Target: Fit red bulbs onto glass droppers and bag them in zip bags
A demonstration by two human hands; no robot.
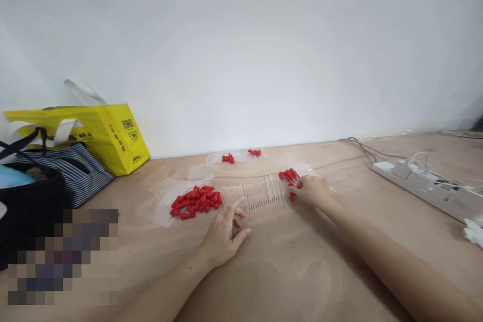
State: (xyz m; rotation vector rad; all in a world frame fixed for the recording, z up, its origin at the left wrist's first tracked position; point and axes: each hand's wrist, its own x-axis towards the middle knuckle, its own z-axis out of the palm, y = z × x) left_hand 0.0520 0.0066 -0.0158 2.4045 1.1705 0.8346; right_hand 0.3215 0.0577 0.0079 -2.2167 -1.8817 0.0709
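My left hand (225, 234) rests low over the table, fingers loosely apart and holding nothing, its index finger reaching toward a row of thin clear tubes (249, 197). Left of that row lies a heap of red rubber bulbs (196, 201), on top of clear plastic bags (162, 210). At the right end of the row, my right hand (311, 190) has thumb and fingers closed on a red rubber bulb (292, 194). Whether a tube sits in this bulb cannot be made out. More red-ended pieces (290, 174) lie just behind those fingertips.
Two small red groups (228, 158) lie on clear bags near the wall. At left stand a yellow bag (113, 136), a striped pouch (88, 173) and a black bag (33, 216). A white power strip (418, 186) with cables and a crumpled tissue (473, 231) are at right.
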